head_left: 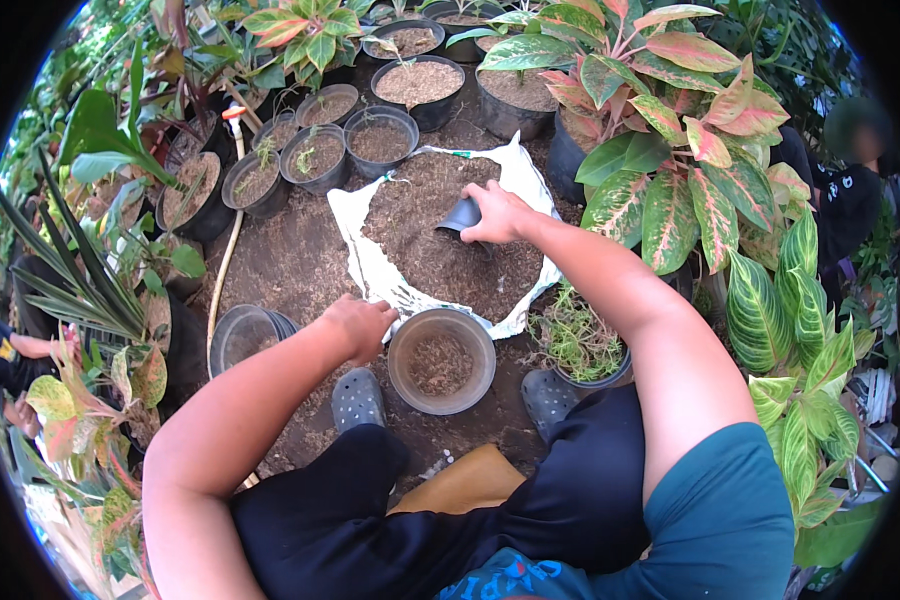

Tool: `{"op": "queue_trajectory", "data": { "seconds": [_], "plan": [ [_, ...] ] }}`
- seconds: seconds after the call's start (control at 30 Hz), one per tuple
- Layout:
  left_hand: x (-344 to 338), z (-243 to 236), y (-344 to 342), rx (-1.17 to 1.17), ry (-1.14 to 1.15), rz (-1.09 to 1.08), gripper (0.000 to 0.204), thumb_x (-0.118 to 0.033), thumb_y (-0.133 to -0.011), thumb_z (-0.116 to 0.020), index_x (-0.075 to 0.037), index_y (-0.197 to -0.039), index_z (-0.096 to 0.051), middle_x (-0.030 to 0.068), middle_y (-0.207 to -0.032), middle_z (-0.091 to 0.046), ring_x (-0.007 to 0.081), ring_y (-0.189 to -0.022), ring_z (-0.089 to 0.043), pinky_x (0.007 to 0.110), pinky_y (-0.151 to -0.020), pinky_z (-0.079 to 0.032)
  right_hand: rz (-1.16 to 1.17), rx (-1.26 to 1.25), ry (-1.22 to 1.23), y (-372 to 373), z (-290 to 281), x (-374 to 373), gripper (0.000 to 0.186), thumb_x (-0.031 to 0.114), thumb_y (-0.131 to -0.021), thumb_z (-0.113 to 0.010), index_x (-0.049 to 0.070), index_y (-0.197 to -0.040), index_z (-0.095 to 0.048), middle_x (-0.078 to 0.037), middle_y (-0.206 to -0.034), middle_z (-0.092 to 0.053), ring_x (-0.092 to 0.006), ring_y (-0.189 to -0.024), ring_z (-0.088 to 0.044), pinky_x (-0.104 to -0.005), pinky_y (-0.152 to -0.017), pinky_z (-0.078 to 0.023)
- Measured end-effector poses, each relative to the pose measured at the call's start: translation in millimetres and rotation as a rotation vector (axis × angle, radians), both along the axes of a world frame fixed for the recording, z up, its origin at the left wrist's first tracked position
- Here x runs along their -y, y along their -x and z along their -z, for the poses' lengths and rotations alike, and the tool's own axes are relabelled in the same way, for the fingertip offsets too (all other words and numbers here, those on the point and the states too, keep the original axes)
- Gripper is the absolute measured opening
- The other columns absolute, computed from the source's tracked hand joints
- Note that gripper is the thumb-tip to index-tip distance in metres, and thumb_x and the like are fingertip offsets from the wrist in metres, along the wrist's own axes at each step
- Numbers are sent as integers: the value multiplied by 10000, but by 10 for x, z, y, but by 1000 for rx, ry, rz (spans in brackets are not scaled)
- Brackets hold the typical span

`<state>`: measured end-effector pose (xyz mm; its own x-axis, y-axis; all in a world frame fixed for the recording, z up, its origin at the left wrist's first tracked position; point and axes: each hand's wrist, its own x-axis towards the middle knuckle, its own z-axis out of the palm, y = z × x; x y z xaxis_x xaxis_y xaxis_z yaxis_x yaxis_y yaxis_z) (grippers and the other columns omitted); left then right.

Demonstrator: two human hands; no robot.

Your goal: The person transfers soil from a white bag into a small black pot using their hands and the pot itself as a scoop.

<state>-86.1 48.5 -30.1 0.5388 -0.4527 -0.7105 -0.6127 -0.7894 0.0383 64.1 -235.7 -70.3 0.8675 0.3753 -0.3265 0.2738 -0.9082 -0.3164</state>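
My right hand is closed around a dark grey plastic scoop, its lower edge in the soil. The brown, loose soil fills an opened white sack on the ground in front of me. Close to the sack's near left edge is my left hand, fingers extended and apart, beside the rim of a round plastic pot. That pot stands upright between my feet and the sack, with some soil at its bottom. Whether the left fingertips touch the sack or the rim, I cannot tell.
Left of my arm are stacked empty-looking pots; at right, a container of green cuttings. Potted seedlings line the far side. A pale pole lies at left. Large leafy plants crowd the right; people are at both edges.
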Motion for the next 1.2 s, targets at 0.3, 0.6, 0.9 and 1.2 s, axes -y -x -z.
{"op": "queue_trajectory", "data": {
  "seconds": [0.3,0.6,0.9,1.2],
  "plan": [
    [-74,-8,91,-4,8,-1,525,-315,-962,-682,-108,-1431,-573,113,-1385,-632,300,-1285,-635,476,-1066,-482,-173,233,119,62,-198,222,938,300,-738,-913,177,-1511,-396,-249,-1415,-451,-429,-1193,-644,-511,-1007,-541],
    [-52,12,193,-52,-16,26,556,-403,-1002,-651,-93,-1454,-557,126,-1380,-643,313,-1292,-629,485,-1089,-464,221,-74,205,108,252,455,1025,520,-726,-849,-4,-1475,-384,-310,-1359,-588,-432,-1226,-649,-472,-1031,-532],
    [-296,71,326,-26,-28,-3,652,-370,-989,-659,-107,-1543,-439,128,-1447,-587,304,-1313,-615,496,-1095,-462,34,-133,-20,283,167,170,969,506,-677,-847,31,-1438,-482,-262,-1308,-639,-361,-1185,-665,-429,-1004,-542],
    [-147,-12,280,44,107,49,739,-328,-964,-684,-107,-1587,-353,132,-1454,-559,338,-1268,-632,519,-1039,-508,273,-386,-415,119,160,280,844,385,-769,-821,4,-1433,-465,-173,-1047,-703,-219,-693,-705,-361,-640,-580]
  ]
}}
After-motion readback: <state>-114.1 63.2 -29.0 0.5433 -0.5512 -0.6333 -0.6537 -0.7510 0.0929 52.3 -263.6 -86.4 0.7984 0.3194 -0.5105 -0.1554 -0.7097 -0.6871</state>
